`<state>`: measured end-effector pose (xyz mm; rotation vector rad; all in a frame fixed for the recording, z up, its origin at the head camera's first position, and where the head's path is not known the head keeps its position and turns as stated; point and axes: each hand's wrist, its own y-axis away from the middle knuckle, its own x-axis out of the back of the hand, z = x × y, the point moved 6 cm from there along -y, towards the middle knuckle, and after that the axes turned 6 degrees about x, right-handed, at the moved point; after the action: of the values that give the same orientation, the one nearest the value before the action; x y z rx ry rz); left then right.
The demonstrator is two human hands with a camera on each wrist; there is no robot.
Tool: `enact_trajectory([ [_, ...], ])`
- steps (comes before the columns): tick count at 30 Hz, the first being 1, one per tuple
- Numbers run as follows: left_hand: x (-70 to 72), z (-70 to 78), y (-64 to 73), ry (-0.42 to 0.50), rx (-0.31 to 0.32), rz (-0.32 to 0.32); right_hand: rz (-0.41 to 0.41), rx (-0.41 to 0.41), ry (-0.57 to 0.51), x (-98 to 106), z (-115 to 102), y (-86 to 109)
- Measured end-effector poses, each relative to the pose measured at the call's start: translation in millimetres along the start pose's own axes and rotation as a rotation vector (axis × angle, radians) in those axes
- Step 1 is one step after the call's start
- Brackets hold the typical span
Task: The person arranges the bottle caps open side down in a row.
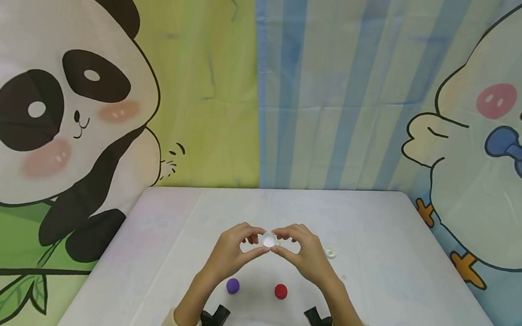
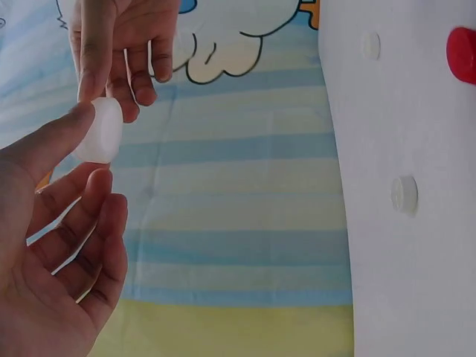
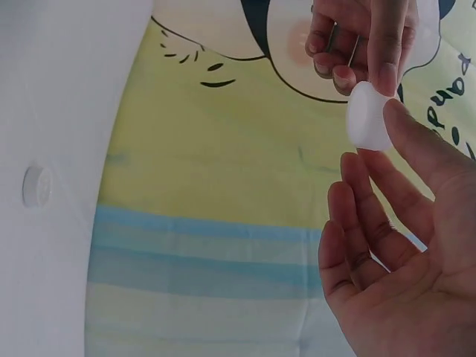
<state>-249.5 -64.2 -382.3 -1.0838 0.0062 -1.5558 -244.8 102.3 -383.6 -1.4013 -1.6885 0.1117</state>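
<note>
A small white round cap [image 1: 269, 239] is pinched between both hands above the table. In the head view my left hand [image 1: 231, 252] grips its left edge with thumb and forefinger, and my right hand [image 1: 306, 254] grips its right edge the same way. The left wrist view shows the white cap [image 2: 104, 131] nearly edge-on, with the other fingers loosely curled below it. From the right wrist, the cap [image 3: 367, 117] looks smooth and slightly domed. On the table nearer the body lie a purple cap [image 1: 233, 285] and a red cap [image 1: 280, 291].
Another white cap [image 1: 330, 252] lies on the white table [image 1: 181, 238] to the right of the hands. Black curved pieces [image 1: 215, 318] sit by both wrists. Printed curtains [image 1: 210, 103] stand behind and beside the table.
</note>
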Motion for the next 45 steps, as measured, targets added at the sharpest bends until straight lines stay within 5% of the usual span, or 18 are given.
enact_trajectory([
  [5, 0.4, 13.6, 10.2, 0.022, -0.054, -0.028, 0.007, 0.043, -0.026, 5.1, -12.3, 14.4],
  [21, -4.1, 23.9, 21.2, 0.102, -0.015, -0.084, 0.055, 0.057, -0.060, 5.6, -20.5, 32.2],
  [24, -7.1, 19.8, 21.0, 0.177, 0.073, -0.132, 0.075, 0.078, -0.065, 6.7, -20.7, 33.5],
  [32, -28.9, -6.4, 30.3, 0.581, 0.565, -0.411, 0.128, 0.138, -0.078, 5.5, -18.4, 37.4],
  [38, -36.8, -13.3, 33.6, 0.680, 0.678, -0.443, 0.143, 0.160, -0.066, 5.2, -18.1, 38.5],
  [45, -39.4, -16.8, 35.2, 0.673, 0.706, -0.439, 0.138, 0.164, -0.061, 4.9, -17.2, 39.9],
])
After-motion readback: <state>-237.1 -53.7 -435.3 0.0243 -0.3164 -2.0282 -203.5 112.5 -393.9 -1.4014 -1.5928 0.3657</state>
